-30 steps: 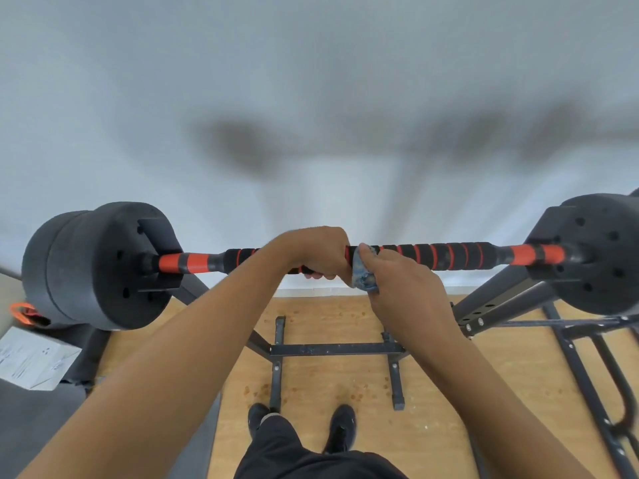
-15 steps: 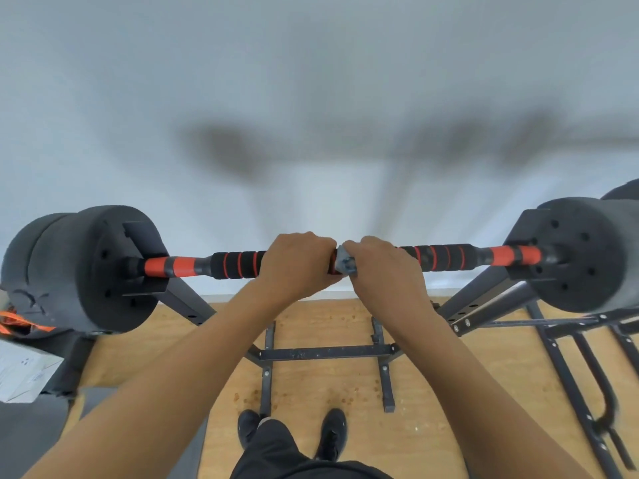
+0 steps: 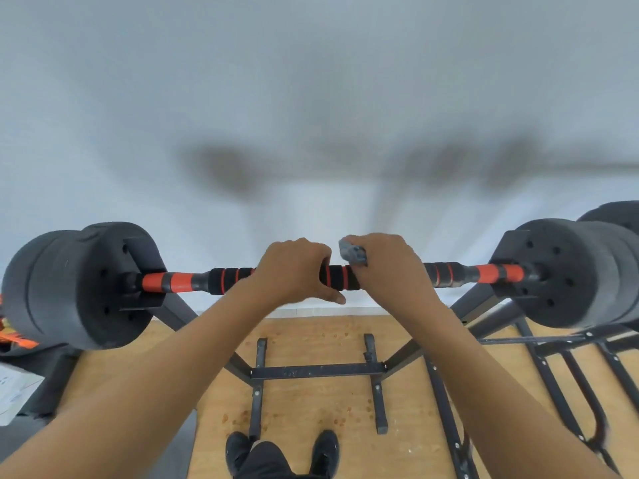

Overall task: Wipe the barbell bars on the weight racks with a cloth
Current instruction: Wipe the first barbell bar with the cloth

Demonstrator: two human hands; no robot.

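A black and orange barbell bar (image 3: 340, 277) lies across a dark rack in front of me, with black weight plates on its left end (image 3: 74, 285) and right end (image 3: 567, 271). My left hand (image 3: 294, 271) grips the foam-covered middle of the bar, fingers curled over the top and thumb below. Just right of it, my right hand (image 3: 387, 267) wraps round the bar with a small grey-blue cloth (image 3: 353, 252) bunched under its fingers. Only a corner of the cloth shows.
The dark metal rack frame (image 3: 318, 371) stands on a wooden floor below the bar, with more frame tubes (image 3: 560, 368) at the right. My black shoes (image 3: 283, 451) are close to its base. A white wall is right behind the bar. White paper (image 3: 14, 392) lies at the left.
My right hand with the cloth has slid a little to the right along the bar, opening a gap to my left hand where the striped foam grip shows.
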